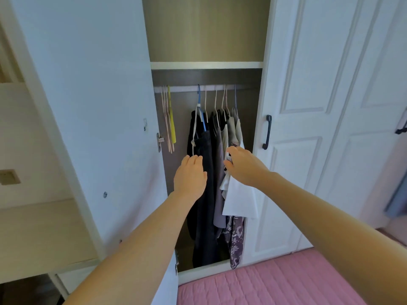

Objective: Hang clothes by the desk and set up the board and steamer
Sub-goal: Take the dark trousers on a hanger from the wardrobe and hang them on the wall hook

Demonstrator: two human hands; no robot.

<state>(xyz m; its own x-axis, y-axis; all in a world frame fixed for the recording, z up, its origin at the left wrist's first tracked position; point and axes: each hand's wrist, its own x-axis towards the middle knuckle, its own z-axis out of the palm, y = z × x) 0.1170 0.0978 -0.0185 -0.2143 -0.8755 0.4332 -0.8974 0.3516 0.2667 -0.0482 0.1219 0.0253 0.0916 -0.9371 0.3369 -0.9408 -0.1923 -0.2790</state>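
Note:
An open wardrobe holds several garments on a rail [220,87]: dark trousers [203,194], a grey piece [219,172], beige tops [234,128], a white garment [240,201] and a patterned purple cloth [236,241] at the bottom. My left hand [190,175] reaches in with flat, spread fingers, just left of the dark trousers, holding nothing. My right hand [244,167] curls its fingers around the upper part of the white garment. No board or steamer is in view.
Empty pink and yellow hangers [169,122] hang at the rail's left end. The left wardrobe door [88,106] stands open; the right door [297,128] with a dark handle [267,132] is closed. A pink quilted bed [275,282] lies below.

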